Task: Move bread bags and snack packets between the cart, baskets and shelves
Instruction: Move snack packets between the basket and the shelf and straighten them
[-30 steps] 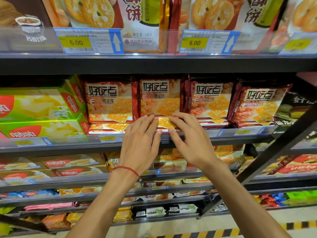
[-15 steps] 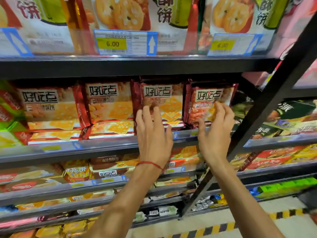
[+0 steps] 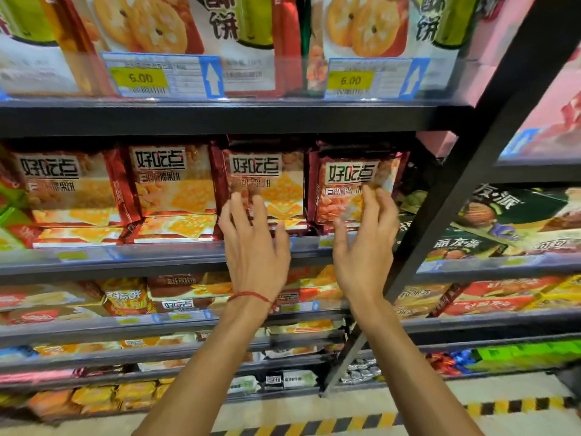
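At the shelf [image 3: 141,262], the left hand [image 3: 254,250] touches one red snack packet [image 3: 267,171], the right hand [image 3: 366,247] the rightmost packet [image 3: 342,196].

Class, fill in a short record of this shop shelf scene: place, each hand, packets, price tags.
place: shop shelf of snack packets
left hand: fingers straight and spread on the third red packet
right hand: fingertips on the rightmost red packet
packets: four red ones upright in a row
price tags: two above, both 6.00
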